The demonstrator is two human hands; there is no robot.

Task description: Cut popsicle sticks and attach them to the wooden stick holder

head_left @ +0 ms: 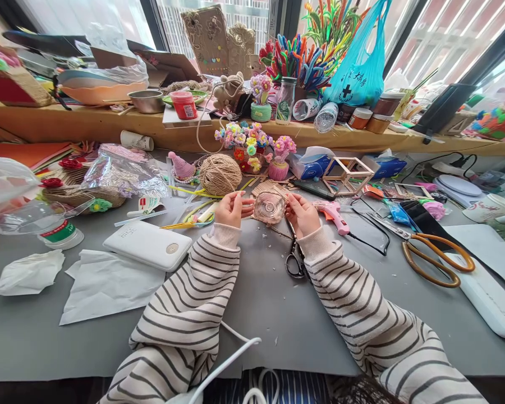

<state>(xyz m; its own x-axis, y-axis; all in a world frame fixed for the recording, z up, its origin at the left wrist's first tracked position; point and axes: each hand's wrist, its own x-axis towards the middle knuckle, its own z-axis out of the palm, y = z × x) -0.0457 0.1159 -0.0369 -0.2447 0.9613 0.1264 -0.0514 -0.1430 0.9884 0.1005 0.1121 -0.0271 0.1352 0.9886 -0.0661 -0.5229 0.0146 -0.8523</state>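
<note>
Between my two hands is a small pinkish-brown piece (270,207) with a spiral of rings on its face and a rough, squarish edge. My left hand (230,209) has its fingertips closed at the left edge of it. At the right edge, the fingers of my right hand (303,215) pinch it. Black-handled scissors (294,264) lie on the table just below my right hand, partly hidden by the sleeve. A ball of twine (220,175) sits behind my left hand. To the right of my right hand lies a pink glue gun (335,216).
A white power bank (147,244) and paper tissues (109,286) lie on the left. Large orange-handled scissors (433,258) and eyeglasses (372,230) are on the right. Behind stand yarn flowers (252,140) and a wooden stick frame (348,175). A white cable (229,367) crosses the front edge.
</note>
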